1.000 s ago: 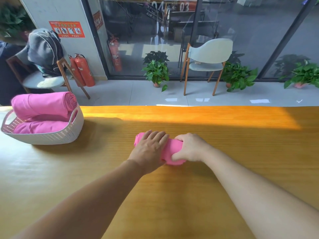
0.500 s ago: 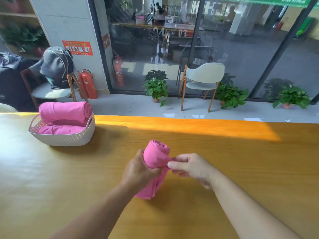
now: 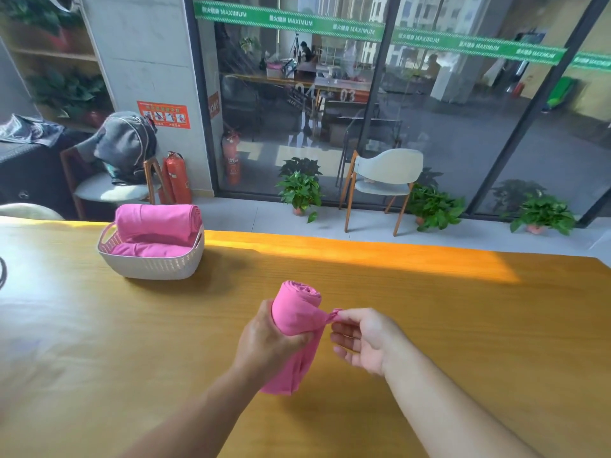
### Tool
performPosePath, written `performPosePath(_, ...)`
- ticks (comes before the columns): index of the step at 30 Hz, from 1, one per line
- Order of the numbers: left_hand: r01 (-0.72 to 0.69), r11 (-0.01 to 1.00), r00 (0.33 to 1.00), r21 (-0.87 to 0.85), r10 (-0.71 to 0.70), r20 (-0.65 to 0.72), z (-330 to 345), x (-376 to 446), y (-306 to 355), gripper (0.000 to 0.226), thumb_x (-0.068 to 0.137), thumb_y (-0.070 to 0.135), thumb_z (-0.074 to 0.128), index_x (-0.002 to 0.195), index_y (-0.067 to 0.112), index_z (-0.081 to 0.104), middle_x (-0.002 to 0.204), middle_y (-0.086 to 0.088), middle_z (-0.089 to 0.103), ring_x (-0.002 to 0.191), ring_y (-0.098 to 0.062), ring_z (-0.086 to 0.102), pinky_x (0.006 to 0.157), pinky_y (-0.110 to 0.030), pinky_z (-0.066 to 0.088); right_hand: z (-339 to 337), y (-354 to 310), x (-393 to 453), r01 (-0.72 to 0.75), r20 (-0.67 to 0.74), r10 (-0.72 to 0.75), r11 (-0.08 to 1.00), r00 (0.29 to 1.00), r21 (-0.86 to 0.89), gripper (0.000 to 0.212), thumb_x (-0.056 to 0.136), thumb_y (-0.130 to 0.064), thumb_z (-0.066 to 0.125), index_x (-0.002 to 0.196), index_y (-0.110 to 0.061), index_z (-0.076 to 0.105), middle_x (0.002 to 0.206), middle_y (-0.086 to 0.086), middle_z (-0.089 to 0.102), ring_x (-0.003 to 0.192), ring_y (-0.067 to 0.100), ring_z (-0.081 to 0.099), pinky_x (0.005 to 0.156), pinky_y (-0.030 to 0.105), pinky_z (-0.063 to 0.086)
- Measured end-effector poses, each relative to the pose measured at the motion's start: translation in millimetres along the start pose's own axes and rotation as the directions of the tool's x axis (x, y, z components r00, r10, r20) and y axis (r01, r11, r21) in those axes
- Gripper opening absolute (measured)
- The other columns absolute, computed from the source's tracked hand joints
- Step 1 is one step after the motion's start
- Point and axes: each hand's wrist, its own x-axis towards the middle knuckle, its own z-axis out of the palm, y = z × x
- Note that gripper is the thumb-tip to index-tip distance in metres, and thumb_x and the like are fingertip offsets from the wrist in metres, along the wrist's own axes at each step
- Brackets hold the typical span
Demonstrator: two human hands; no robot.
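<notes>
A rolled pink towel (image 3: 294,312) stands nearly upright above the wooden table (image 3: 463,325), its spiral end facing up. My left hand (image 3: 264,345) grips the roll around its middle from the left. My right hand (image 3: 367,338) pinches a loose corner of the towel at the roll's right side and pulls it outward. At the far left of the table a white woven basket (image 3: 152,266) holds two more rolled pink towels (image 3: 158,221).
Beyond the table's far edge are a tiled floor, potted plants (image 3: 299,190), a pale chair (image 3: 383,180) and glass walls. To the left, a chair carrying a grey cap (image 3: 122,143) stands beside red fire extinguishers (image 3: 177,180). A dark cable shows at the table's left edge.
The towel roll lay flat on the table under both hands; now my left hand holds it lifted upright and my right hand has drawn a corner out to the right. The view tilted up.
</notes>
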Motion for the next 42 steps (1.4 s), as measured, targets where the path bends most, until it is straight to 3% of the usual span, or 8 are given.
performPosePath(8, 0.053, 0.997, 0.999, -0.063, -0.053, -0.011, -11.3, -14.1, -4.2, 0.054, 0.065, 0.043, 0.084, 0.105, 0.030, 0.049, 0.085, 0.012, 0.062, 0.075, 0.000, 0.058, 0.055, -0.020, 0.042, 20.4, 5.2, -19.3, 0.029, -0.051, -0.008, 0.905, 0.999, 0.425, 0.023, 0.092, -0.010, 0.046, 0.075, -0.007, 0.061, 0.066, 0.007, 0.064, 0.066, 0.020, 0.057, 0.064, 0.031, 0.042)
performPosePath(15, 0.062, 0.998, 0.998, 0.021, -0.063, 0.016, -19.8, -19.9, -14.6, 0.058, 0.062, 0.050, 0.082, 0.101, 0.023, 0.049, 0.086, 0.009, 0.061, 0.074, -0.007, 0.058, 0.057, -0.026, 0.044, 29.6, 4.0, -33.7, 0.121, 0.089, -0.184, 0.872, 0.979, 0.475, 0.025, 0.099, -0.016, 0.050, 0.075, -0.010, 0.055, 0.049, 0.000, 0.044, 0.050, 0.017, 0.046, 0.066, 0.032, 0.044)
performPosePath(17, 0.033, 0.995, 0.999, 0.098, -0.036, 0.034, -23.5, -22.4, -16.5, 0.058, 0.061, 0.054, 0.080, 0.099, 0.024, 0.048, 0.084, 0.008, 0.062, 0.073, -0.010, 0.060, 0.061, -0.030, 0.050, 33.4, -1.1, -42.1, 0.131, 0.193, -0.220, 0.911, 0.956, 0.392, 0.022, 0.098, -0.015, 0.053, 0.078, -0.009, 0.058, 0.050, -0.003, 0.033, 0.046, 0.013, 0.034, 0.063, 0.030, 0.040)
performPosePath(19, -0.036, 0.987, 0.998, 0.154, 0.027, 0.064, -25.2, -28.1, -16.0, 0.060, 0.058, 0.061, 0.075, 0.101, 0.029, 0.049, 0.085, 0.009, 0.064, 0.075, -0.013, 0.063, 0.067, -0.033, 0.053, 38.1, -8.9, -49.8, 0.226, 0.272, -0.242, 0.970, 0.931, 0.087, 0.015, 0.097, -0.010, 0.057, 0.082, -0.006, 0.062, 0.051, -0.006, 0.028, 0.042, 0.008, 0.022, 0.053, 0.025, 0.032)
performPosePath(23, -0.262, 0.931, 0.954, 0.255, 0.208, 0.217, -24.9, -35.5, -2.6, 0.063, 0.054, 0.062, 0.063, 0.111, 0.038, 0.049, 0.093, 0.014, 0.064, 0.083, -0.010, 0.062, 0.072, -0.026, 0.052, 56.2, -37.1, -57.2, 0.389, 0.444, -0.174, 0.801, 0.879, -0.455, 0.009, 0.093, -0.003, 0.062, 0.085, 0.001, 0.065, 0.050, -0.003, 0.032, 0.046, 0.009, 0.020, 0.046, 0.023, 0.016)
performPosePath(26, -0.390, 0.885, 0.904, 0.254, 0.316, 0.288, -34.6, -31.5, 11.2, 0.046, 0.062, 0.050, 0.072, 0.102, 0.039, 0.050, 0.089, 0.019, 0.056, 0.079, -0.007, 0.053, 0.070, -0.019, 0.043, 64.8, -59.0, -54.7, 0.334, 0.438, -0.042, 0.713, 0.898, -0.617, 0.008, 0.092, -0.001, 0.062, 0.085, 0.002, 0.063, 0.050, -0.002, 0.037, 0.045, 0.010, 0.021, 0.045, 0.022, 0.018)
performPosePath(36, -0.535, 0.817, 0.844, 0.214, 0.503, 0.188, -51.5, -36.6, 22.7, 0.050, 0.058, 0.060, 0.056, 0.091, 0.023, 0.061, 0.081, 0.015, 0.057, 0.080, -0.006, 0.048, 0.068, -0.007, 0.033, 48.3, -89.9, -12.3, -0.107, 0.355, 0.363, 0.813, 0.862, -0.572, 0.014, 0.095, -0.007, 0.054, 0.082, -0.003, 0.059, 0.053, -0.006, 0.037, 0.034, 0.001, 0.030, 0.040, 0.015, 0.037)
performPosePath(42, -0.323, 0.945, 0.927, 0.052, 0.305, 0.217, -58.9, -37.9, 23.1, 0.052, 0.055, 0.038, 0.074, 0.105, 0.042, 0.063, 0.091, 0.029, 0.063, 0.085, 0.007, 0.057, 0.065, -0.007, 0.043, 24.8, -79.4, 1.4, -0.206, 0.396, 0.380, 0.886, 0.836, -0.415, 0.014, 0.082, -0.006, 0.061, 0.070, -0.010, 0.059, 0.044, -0.006, 0.044, 0.035, 0.003, 0.047, 0.041, 0.021, 0.048)
